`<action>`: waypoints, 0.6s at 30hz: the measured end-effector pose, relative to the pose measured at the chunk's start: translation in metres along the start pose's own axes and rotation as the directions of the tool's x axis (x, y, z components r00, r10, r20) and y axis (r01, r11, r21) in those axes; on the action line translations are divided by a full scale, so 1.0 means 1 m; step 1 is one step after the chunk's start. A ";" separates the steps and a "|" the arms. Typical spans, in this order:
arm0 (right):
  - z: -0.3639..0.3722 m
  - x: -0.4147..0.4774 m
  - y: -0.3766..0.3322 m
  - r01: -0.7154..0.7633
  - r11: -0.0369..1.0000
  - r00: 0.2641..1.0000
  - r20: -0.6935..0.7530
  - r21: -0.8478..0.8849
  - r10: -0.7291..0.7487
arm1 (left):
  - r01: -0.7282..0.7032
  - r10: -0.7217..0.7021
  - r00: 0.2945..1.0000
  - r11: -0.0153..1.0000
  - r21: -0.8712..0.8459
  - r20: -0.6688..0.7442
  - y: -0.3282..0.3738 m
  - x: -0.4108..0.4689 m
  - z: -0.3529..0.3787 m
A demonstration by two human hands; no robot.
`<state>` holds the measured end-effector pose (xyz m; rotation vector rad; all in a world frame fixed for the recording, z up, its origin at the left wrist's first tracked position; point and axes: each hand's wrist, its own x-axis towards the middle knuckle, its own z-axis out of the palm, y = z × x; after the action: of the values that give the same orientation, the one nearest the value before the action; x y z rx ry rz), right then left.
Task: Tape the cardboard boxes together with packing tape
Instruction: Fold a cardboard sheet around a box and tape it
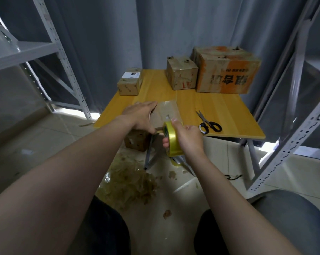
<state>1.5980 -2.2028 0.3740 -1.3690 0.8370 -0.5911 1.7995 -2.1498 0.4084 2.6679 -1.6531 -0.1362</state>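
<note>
A small cardboard box [165, 112] lies at the near edge of the yellow table [219, 107], its top glossy with tape. My left hand [140, 116] presses flat on the box's left side, thumb down at its front edge. My right hand [187, 138] grips a yellow roll of packing tape [172, 141] just in front of the box, below the table edge, with its thumb on top of the roll. A short strip seems to run from the roll to the box front.
Black-handled scissors [208, 123] lie right of the box. Three more boxes stand at the back: a small one [129, 82] left, a medium one [182, 73] and a large orange-printed one [226, 70] right. Another box [137, 140] sits under the table. Tape scraps [129, 183] litter the floor. Metal shelving flanks both sides.
</note>
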 end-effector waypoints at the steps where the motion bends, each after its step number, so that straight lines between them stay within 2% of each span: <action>1: -0.001 -0.002 0.005 -0.013 1.000 1.000 0.009 -0.016 0.013 | 0.000 0.001 1.000 1.000 -0.028 0.031 -0.001 0.001 -0.001; 4: -0.002 -0.006 0.017 -0.037 0.999 0.999 0.004 0.002 0.037 | -0.005 0.017 0.994 0.994 -0.108 0.104 -0.003 0.004 -0.002; 9: -0.001 -0.011 0.027 -0.037 0.999 0.999 0.008 0.005 0.037 | -0.021 0.042 0.992 0.984 -0.176 0.119 -0.006 0.005 0.001; 14: -0.001 -0.015 0.033 -0.020 1.000 0.999 0.026 0.015 0.020 | -0.058 0.059 0.991 0.998 -0.008 0.119 -0.002 0.000 0.004; 18: 0.000 -0.021 0.030 -0.007 1.000 0.999 0.051 0.024 0.006 | -0.050 0.045 0.992 0.998 0.039 0.115 0.004 -0.004 0.006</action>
<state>1.5822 -2.1825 0.3478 -1.3537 0.7905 -0.5575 1.7940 -2.1478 0.4025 2.6957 -1.7694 -0.2622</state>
